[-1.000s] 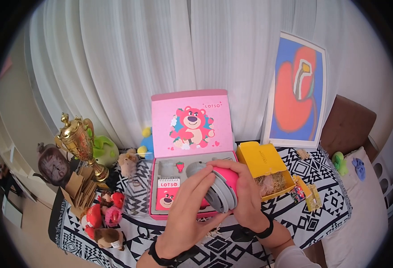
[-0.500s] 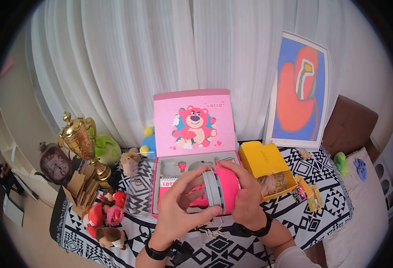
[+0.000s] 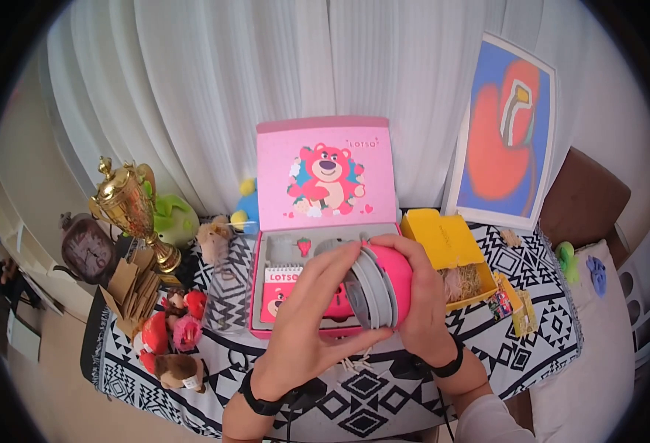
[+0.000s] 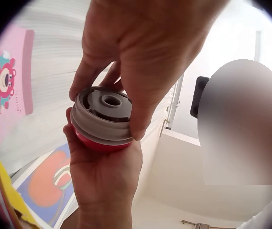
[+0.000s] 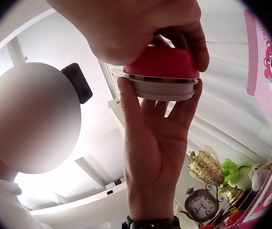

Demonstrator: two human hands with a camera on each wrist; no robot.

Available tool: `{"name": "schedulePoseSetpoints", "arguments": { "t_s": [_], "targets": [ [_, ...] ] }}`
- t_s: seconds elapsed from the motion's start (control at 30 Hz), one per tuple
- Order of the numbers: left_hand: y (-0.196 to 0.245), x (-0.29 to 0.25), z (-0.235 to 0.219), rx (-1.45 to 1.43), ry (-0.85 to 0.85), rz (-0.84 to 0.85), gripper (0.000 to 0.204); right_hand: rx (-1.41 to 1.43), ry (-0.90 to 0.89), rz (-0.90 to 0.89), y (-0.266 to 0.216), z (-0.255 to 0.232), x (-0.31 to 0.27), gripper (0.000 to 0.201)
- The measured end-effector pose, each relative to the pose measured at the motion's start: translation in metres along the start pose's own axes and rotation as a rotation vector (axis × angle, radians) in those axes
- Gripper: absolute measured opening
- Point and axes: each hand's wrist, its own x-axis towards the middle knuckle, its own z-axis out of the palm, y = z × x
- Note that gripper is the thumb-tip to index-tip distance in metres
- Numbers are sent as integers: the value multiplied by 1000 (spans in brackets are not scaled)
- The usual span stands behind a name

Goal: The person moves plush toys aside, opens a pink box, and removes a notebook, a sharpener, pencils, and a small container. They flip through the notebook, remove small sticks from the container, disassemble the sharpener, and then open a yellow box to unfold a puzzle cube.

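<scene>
Pink and grey, the round thing (image 3: 399, 286) was in the lower middle of the head view. The left hand (image 3: 303, 325) and right hand (image 3: 424, 314) had fingers bent round it. A loose hold might have dropped it.

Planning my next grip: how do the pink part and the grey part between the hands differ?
Shape: the pink part is a smooth, curved shell; the grey part is stepped, with a round hole in its exposed face.
Hold: the right hand grips the pink part, while the left hand grips the grey part by its rim.
Shared: both look round in outline and sit together.
</scene>
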Motion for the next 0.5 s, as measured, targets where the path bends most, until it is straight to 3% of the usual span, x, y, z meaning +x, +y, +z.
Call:
{"name": "schedulePoseSetpoints", "arguments": {
  "t_s": [0.1, 0.13, 0.17, 0.3, 0.37, 0.4, 0.43, 0.47, 0.5],
  "targets": [
    [-3, 1, 0, 56, -11, -8, 90, 59, -23, 39, 3, 1, 1, 55],
    [-8, 1, 1, 8, -9, -9, 90, 85, 13, -51, 9, 2, 3, 43],
    [-11, 2, 1, 4, -17, -14, 90, 85, 18, -42, 13, 2, 5, 43],
    [-29, 4, -2, 22, -117, -58, 100, 147, -121, 57, 26, -1, 15, 48],
    [-33, 8, -2, 31, -56, -32, 108, 125, -169, 65, 35, -2, 14, 51],
    [-42, 8, 0, -159, -29, -70, 116, 314, -103, 227, 40, -1, 13, 51],
    [-51, 7, 0, -156, -33, -69, 116, 503, -36, 388, 43, -2, 13, 51],
    [-59, 4, -1, 18, -54, -112, 115, 505, -31, 386, 43, -5, 16, 51],
    [-66, 3, 0, 193, -73, -149, 114, 683, -16, 449, 41, -12, 21, 53]
  ]
}}
